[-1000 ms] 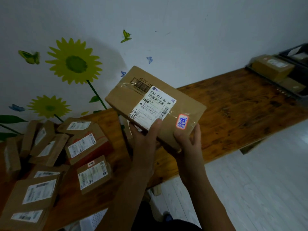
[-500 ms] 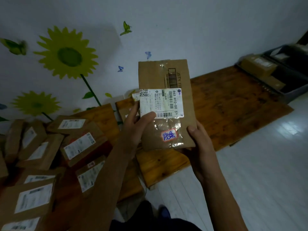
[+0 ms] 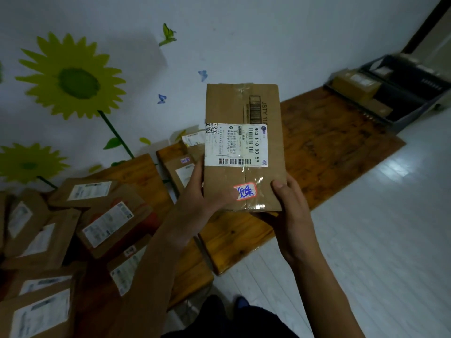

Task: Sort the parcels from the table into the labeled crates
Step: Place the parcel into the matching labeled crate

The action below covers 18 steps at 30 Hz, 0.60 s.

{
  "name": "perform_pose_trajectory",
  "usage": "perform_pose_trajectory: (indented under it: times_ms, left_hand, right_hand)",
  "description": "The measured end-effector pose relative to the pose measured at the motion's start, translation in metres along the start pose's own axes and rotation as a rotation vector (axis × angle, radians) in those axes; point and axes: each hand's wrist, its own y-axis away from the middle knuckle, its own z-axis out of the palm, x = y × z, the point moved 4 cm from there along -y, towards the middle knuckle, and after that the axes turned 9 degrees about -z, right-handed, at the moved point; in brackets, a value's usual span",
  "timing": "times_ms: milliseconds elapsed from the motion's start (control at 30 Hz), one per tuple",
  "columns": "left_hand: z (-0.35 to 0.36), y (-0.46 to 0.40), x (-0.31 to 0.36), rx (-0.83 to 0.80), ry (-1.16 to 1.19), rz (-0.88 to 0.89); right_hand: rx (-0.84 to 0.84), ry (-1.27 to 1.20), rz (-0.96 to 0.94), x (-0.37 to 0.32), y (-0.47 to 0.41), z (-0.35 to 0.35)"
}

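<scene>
Cardboard parcel [image 3: 241, 147] held upright above the tabletop [image 3: 324, 142], both grips closed on it: left hand [image 3: 195, 201] at its near left edge, right hand [image 3: 290, 213] at its near right corner. Crates [image 3: 410, 93] far right.

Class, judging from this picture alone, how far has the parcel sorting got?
Done: at least one box already lies in the crate at far right. In hand: both hands, left and right, hold a parcel. Left: many parcels remain on the table.
</scene>
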Motion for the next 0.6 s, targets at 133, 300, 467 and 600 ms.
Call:
perform_pose_trajectory:
  times_ms: [133, 300, 467, 600]
  left_hand:
    - [0.004, -0.008, -0.01, 0.044, 0.013, -0.064]
    - [0.038, -0.039, -0.002, 0.025, 0.032, -0.058]
    - [0.11, -0.082, 0.005, -0.114, -0.023, -0.084]
    - [0.201, -0.115, 0.017, -0.276, -0.115, -0.085]
  right_hand:
    - [0.02, 0.012, 0.019, 0.007, 0.004, -0.009]
    - [0.1, 0.091, 0.006, 0.0, -0.003, -0.046]
    - [0.272, 0.179, 0.005, -0.015, -0.017, -0.11]
    - [0.447, 0.157, -0.017, -0.034, -0.027, -0.182]
